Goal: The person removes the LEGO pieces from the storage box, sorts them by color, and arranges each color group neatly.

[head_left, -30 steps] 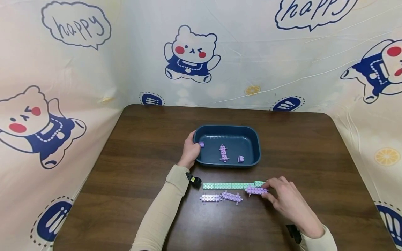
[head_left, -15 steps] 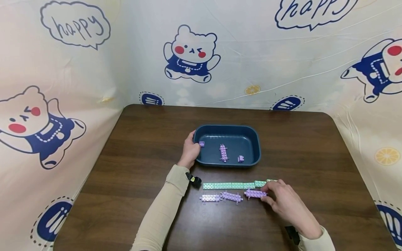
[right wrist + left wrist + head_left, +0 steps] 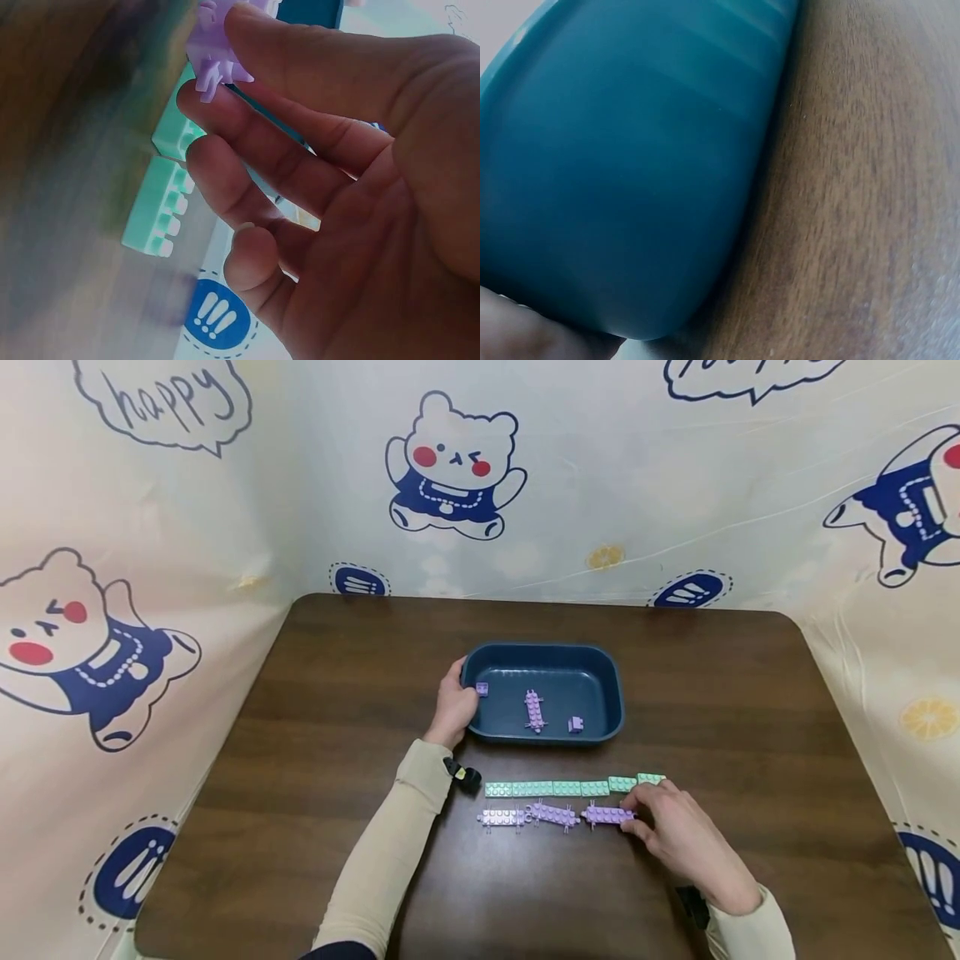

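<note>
My left hand (image 3: 452,710) grips the left end of a dark blue tray (image 3: 573,681), its thumb at the rim. Inside the tray lie a long purple toy brick with side pegs (image 3: 534,712) and two small purple bricks, one at the left wall (image 3: 482,690) and one at the right (image 3: 575,724). My right hand (image 3: 686,839) pinches the right end of another long purple toy brick (image 3: 606,815) between thumb and fingers. That brick lines up just right of two purple pegged bricks, one pale (image 3: 502,817) and one slightly slanted (image 3: 555,814), which meet end to end.
Behind the purple bricks runs a row of green toy bricks (image 3: 532,789), its right end stepping back towards the tray. All stand on a brown wooden table (image 3: 360,693). A printed cloth (image 3: 570,460) hangs around the table's back and sides.
The right hand has drawn its purple brick slightly left and towards me, away from the green row. The head view has tilted down a little. The left hand keeps its hold on the tray.
</note>
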Tool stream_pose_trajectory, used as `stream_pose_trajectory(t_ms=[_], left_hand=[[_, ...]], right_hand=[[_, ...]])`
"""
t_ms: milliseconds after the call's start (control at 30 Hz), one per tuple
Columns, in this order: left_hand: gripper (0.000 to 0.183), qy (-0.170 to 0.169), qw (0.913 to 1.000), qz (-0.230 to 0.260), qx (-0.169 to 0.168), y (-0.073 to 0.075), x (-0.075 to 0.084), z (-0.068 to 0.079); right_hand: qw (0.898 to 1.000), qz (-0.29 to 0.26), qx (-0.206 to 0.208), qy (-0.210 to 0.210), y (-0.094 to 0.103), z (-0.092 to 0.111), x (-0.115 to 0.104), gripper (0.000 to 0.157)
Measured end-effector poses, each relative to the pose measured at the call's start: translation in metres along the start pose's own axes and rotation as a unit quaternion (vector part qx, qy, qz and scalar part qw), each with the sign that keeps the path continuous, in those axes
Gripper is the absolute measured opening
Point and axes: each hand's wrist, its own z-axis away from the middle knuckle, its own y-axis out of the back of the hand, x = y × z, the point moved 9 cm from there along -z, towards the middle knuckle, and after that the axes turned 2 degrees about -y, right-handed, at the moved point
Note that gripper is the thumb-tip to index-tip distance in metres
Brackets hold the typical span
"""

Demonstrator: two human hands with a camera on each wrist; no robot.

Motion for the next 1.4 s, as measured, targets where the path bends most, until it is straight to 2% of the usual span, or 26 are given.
stream_pose_trajectory(t_ms=[333,800,1033,1400], left_hand=[[0.063,-0.013,0.9999,0.004,-0.001,-0.0001,0.0074,-0.0032],[0.064,-0.003,1.0,-0.001,-0.001,0.0,0.0086,-0.0032],[0.064,0.002,1.0,-0.001,-0.002,0.0003,0.0057,-0.0035],[0.064,0.005,1.0,-0.003,-0.002,-0.0002,0.0022,-0.0014]], right_hand=[[0.999,0.001,0.021,0.025,-0.0025,-0.0041,-0.0022,0.02],[1.0,0.027,0.006,0.004,-0.0062,-0.0064,0.0017,0.018],[0.999,0.036,0.004,0.007,-0.0065,-0.0069,0.001,0.018],[0.999,0.032,-0.012,-0.004,-0.01,-0.0066,0.0015,0.021]])
